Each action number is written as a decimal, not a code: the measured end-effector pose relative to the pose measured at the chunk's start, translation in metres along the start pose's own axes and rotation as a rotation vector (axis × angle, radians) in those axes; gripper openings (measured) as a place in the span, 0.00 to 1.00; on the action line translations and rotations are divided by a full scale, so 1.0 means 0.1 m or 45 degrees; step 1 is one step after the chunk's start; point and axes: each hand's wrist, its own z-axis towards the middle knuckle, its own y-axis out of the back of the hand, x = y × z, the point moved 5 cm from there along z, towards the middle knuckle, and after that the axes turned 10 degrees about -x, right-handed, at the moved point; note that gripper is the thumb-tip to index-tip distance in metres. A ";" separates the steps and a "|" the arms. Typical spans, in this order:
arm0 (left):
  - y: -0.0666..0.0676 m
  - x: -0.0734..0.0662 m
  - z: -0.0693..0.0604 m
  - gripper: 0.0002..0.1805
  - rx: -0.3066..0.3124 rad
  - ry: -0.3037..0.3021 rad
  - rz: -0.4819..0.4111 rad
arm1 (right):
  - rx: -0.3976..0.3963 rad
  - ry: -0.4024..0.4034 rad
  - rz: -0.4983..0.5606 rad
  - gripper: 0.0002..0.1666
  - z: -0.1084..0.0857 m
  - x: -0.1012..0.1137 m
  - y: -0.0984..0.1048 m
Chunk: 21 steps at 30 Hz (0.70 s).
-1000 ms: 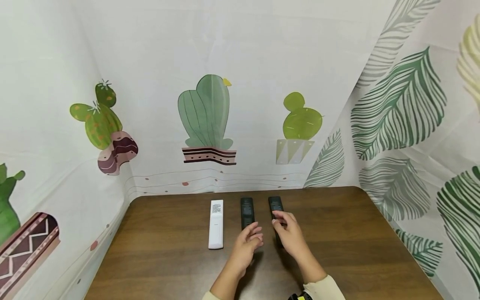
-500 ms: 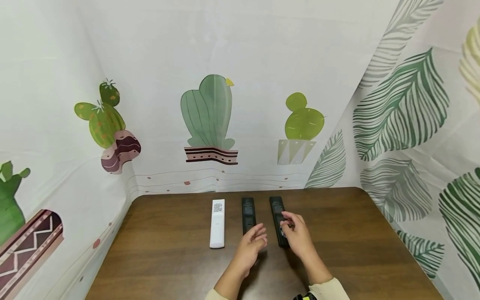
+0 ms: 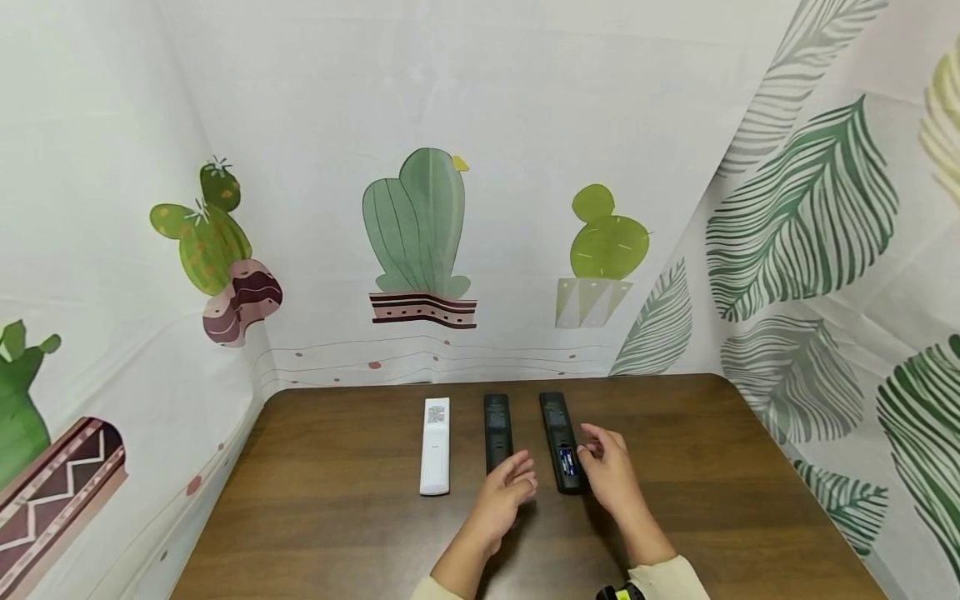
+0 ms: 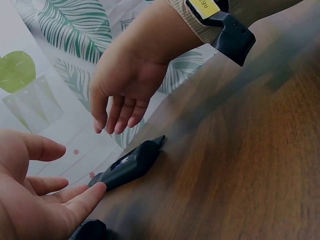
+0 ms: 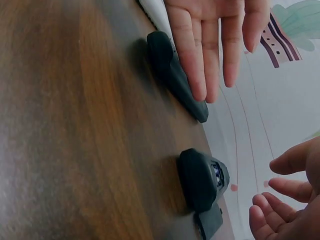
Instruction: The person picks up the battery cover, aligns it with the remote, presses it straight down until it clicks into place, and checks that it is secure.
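Observation:
On the brown table a black remote control (image 3: 556,425) lies with its battery compartment uncovered, and blue batteries (image 3: 567,461) show inside. A small dark flat piece, probably the battery cover (image 5: 210,221), lies beside that remote in the right wrist view; the right hand hides it in the head view. My right hand (image 3: 611,472) hovers just right of the remote, fingers loosely bent and holding nothing. My left hand (image 3: 501,500) hangs over the near end of a second black remote control (image 3: 497,423), fingers extended, partly hiding it. Between its fingers there is nothing.
A white remote control (image 3: 435,450) lies left of the black ones, label side up. The wooden table (image 3: 337,475) ends at the back against a white cloth (image 3: 510,167) printed with cacti and leaves.
My right hand has moved right, off the right-hand black remote, whose battery compartment is now uncovered to view. My left hand has shifted slightly right, still holding nothing.

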 end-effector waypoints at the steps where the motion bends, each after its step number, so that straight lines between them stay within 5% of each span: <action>1: 0.00 0.01 0.01 0.35 0.002 0.001 0.002 | 0.001 -0.004 -0.012 0.26 0.00 -0.02 0.01; 21: -0.08 0.16 0.03 0.35 0.053 0.061 -0.019 | 0.075 -0.060 -0.169 0.28 0.01 -0.31 0.05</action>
